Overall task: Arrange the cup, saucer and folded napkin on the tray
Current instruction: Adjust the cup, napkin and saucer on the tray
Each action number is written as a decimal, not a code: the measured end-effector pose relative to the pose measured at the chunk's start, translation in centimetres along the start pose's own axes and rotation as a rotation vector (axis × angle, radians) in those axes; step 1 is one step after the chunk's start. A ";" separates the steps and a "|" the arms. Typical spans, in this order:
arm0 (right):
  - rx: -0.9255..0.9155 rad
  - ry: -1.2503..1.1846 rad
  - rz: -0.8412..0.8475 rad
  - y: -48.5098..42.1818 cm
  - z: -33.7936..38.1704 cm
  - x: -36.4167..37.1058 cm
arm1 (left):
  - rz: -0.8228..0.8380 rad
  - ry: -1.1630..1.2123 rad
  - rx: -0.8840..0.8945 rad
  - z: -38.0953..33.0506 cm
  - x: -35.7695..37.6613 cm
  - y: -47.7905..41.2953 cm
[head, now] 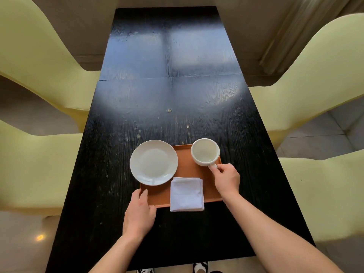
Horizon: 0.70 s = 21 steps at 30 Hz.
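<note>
An orange-brown tray (186, 168) lies on the black table near me. A white saucer (153, 162) rests on its far-left part and overhangs the left edge. A folded white napkin (186, 194) lies on the tray's near middle, sticking out over the front edge. At the tray's far-right corner is a white cup (205, 151), empty, with its handle pinched by my right hand (226, 179). My left hand (140, 209) grips the tray's near-left corner, thumb on top of the rim.
The long black table (167, 99) stretches away from me. Pale yellow chairs stand on both sides, two on the left (35, 56) and two on the right (319, 79). My shoes show below the table's near edge.
</note>
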State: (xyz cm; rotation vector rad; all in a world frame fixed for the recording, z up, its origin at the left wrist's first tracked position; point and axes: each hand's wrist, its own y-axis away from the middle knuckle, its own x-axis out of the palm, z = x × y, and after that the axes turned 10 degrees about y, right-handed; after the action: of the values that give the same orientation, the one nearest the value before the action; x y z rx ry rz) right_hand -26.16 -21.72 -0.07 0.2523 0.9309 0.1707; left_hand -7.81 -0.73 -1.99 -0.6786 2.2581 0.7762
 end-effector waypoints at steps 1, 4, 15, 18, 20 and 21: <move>0.017 -0.019 -0.007 -0.3 0.1 0.1 | 0.001 -0.005 0.000 0.1 0.0 0.0; 0.060 -0.056 -0.036 -0.9 0.6 0.2 | -0.001 -0.026 0.001 0.1 0.1 -0.1; 0.093 -0.064 -0.089 -0.5 0.8 0.9 | -0.003 -0.026 -0.006 0.0 0.0 -0.1; 0.100 -0.087 -0.100 -0.4 0.9 0.8 | 0.003 -0.023 0.000 0.0 0.0 -0.1; 0.100 -0.090 -0.100 -0.5 0.9 0.7 | 0.009 -0.020 0.001 0.0 -0.1 0.0; 0.102 -0.091 -0.102 -0.6 0.8 0.7 | 0.008 -0.019 0.001 0.0 -0.1 0.0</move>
State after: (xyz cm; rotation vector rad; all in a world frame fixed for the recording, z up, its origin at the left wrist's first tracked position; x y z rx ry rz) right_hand -25.10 -22.21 -0.29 0.3042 0.8609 0.0174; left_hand -7.78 -0.71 -1.92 -0.6598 2.2455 0.7818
